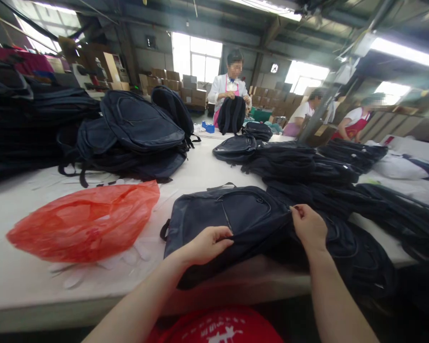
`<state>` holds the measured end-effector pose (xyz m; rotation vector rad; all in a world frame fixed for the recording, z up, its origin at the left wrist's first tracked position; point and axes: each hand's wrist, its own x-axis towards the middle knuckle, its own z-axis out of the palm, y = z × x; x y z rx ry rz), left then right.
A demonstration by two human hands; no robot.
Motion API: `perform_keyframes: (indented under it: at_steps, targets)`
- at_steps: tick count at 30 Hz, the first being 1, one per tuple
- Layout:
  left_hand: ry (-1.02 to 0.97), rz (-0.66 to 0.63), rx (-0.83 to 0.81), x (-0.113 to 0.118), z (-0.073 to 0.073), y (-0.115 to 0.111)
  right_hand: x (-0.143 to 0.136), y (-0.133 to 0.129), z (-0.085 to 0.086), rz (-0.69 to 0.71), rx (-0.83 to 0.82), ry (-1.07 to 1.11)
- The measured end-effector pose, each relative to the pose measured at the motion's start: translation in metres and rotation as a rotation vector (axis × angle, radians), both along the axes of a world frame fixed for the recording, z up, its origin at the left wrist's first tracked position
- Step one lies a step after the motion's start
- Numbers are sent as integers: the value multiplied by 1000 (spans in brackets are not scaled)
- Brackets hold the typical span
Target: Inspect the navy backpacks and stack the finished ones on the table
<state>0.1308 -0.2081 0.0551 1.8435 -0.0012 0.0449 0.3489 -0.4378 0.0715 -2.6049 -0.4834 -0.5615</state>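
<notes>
Both hands, left (209, 245) and right (309, 226), pinch the dark backpack (218, 214) flat on the bench (128, 281). Red bag (89, 221) beside it, apparently holding small red items; view blurred.

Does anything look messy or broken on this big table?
A bit messy, maybe: loose white pieces lie scattered around the red plastic bag instead of in a tidy pile. The dark backpack being held shows no clear damage.
</notes>
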Motion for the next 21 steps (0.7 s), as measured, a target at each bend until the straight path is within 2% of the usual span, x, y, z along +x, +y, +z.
perform_keyframes:
  at_steps: [2,3,5,8,11,12,14,16,18,19,21]
  targets:
    - [10,17,-64,-3,-3,4,16,-1,-2,25,13,121]
    - [18,39,-109,-4,-5,7,17,0,-3,44,29,116]
    - [50,91,-237,-5,-11,15,9,4,-6,106,79,-38]
    - [101,189,-457,-7,-19,28,-17,8,-3,365,105,-257]
    - [122,274,-621,-7,-26,37,-40,9,2,631,-73,-210]
    - [126,280,-662,-6,-29,38,-45,10,2,655,-158,-183]
    - [133,265,-712,-2,-36,37,-52,13,-1,595,-322,-153]
    - [142,232,-707,1,-42,32,-53,17,-12,493,-438,-127]
    - [155,187,-669,1,-47,25,-52,24,-29,477,-489,-47]
    - [162,156,-652,0,-49,22,-50,28,-39,517,-461,24]
    - [174,92,-646,-4,-54,18,-49,41,-57,608,-215,200]
